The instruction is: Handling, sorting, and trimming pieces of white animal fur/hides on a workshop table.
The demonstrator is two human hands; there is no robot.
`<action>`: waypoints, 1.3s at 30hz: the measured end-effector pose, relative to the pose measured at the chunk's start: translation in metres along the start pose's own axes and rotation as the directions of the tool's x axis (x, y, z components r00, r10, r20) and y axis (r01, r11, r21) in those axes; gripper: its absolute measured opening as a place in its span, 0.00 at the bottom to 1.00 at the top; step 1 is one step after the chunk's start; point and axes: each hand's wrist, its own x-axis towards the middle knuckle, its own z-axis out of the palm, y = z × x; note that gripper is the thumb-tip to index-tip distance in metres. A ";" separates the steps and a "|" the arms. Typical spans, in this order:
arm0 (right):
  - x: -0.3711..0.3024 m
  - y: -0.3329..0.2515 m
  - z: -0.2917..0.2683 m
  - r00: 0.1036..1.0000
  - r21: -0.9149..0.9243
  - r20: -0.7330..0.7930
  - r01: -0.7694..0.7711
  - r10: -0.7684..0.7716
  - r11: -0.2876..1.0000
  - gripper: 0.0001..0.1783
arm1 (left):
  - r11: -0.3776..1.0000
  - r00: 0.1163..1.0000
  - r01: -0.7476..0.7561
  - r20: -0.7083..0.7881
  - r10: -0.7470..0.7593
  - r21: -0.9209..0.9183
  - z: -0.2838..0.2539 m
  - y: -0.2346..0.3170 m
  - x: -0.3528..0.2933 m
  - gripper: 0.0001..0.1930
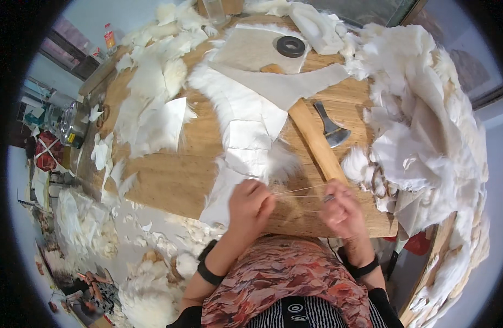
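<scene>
In the head view, your left hand [250, 203] was curled into a loose fist at the near edge of the wooden table [169, 180], its fingers pinched shut on one end of a thin pale thread [298, 191]. The hand rested on the lower edge of a strip of white fur pelt [246, 126] that ran away from you up the middle of the table. Your right hand [341, 210] sat just to the right, also closed, gripping the other end of the thread. Something small and metallic glinted between its fingertips, possibly a needle, though the view was too small to be sure. The thread stretched taut between your two hands in more than one strand, close above the table edge.

A long wooden handle [317, 142] lay diagonally beside the pelt, reaching down to touch your right hand. A small metal blade [330, 127] lay just right of it. Farther off, a black ring [291, 46] sat on a pale hide piece [251, 49]. A large heap of white fur scraps [426, 120] filled the right side of the table, and smaller scraps [153, 104] were spread on the left.
</scene>
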 end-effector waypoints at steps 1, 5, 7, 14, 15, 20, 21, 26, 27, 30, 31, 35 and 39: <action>-0.007 -0.014 -0.011 0.998 -0.038 -0.048 0.046 -0.047 0.998 0.09 | 0.819 0.938 -0.281 -0.036 0.344 0.501 -0.007 -0.003 -0.004 0.06; -0.032 -0.062 -0.025 0.981 -0.280 -0.144 0.083 -0.128 0.956 0.06 | 0.760 0.942 -0.222 -0.067 0.329 0.611 -0.026 -0.020 -0.028 0.07; -0.037 -0.071 -0.021 0.926 -0.460 -0.278 0.104 -0.254 0.882 0.04 | 0.750 0.938 -0.186 -0.111 0.327 0.635 -0.033 -0.024 -0.034 0.07; -0.017 -0.067 -0.025 0.721 -0.714 -0.177 0.375 -0.670 0.592 0.03 | 0.751 0.919 -0.265 -0.077 0.386 0.605 -0.035 -0.030 -0.038 0.07; -0.007 -0.060 -0.012 0.723 -0.714 -0.178 0.371 -0.667 0.593 0.03 | 0.753 0.921 -0.261 -0.079 0.382 0.604 -0.036 -0.031 -0.038 0.07; 0.025 -0.025 0.008 0.969 0.230 0.016 0.236 -0.246 0.944 0.11 | 0.796 0.933 -0.264 -0.066 0.354 0.545 -0.049 -0.042 -0.035 0.08; 0.021 -0.031 0.000 0.978 0.218 0.055 0.184 -0.200 0.958 0.11 | 0.799 0.935 -0.260 -0.067 0.350 0.541 -0.054 -0.047 -0.036 0.08; -0.040 -0.158 -0.088 0.510 -0.461 -0.473 0.552 -0.719 0.695 0.06 | 0.825 0.940 -0.208 -0.125 0.317 0.526 -0.074 -0.075 -0.037 0.12; -0.057 -0.174 -0.097 0.385 -0.615 -0.404 0.557 -0.830 0.558 0.07 | 0.828 0.939 -0.212 -0.126 0.319 0.518 -0.070 -0.076 -0.031 0.12; -0.012 -0.136 -0.019 0.235 -0.837 -0.285 0.411 -0.929 0.360 0.08 | 0.754 0.918 -0.354 0.051 0.393 0.553 -0.055 -0.075 -0.023 0.17; 0.004 -0.114 -0.009 0.350 -0.832 -0.296 0.363 -0.889 0.420 0.09 | 0.778 0.942 -0.320 0.096 0.321 0.540 -0.050 -0.076 -0.026 0.21; 0.058 -0.004 0.027 0.879 -0.887 -0.251 -0.040 -0.406 0.460 0.07 | 0.798 0.957 -0.288 0.192 0.218 0.529 -0.046 -0.081 -0.034 0.28; 0.100 0.057 0.036 0.963 -0.996 0.010 0.035 -0.271 0.087 0.11 | 0.782 0.949 -0.314 0.190 0.250 0.538 -0.044 -0.085 -0.037 0.29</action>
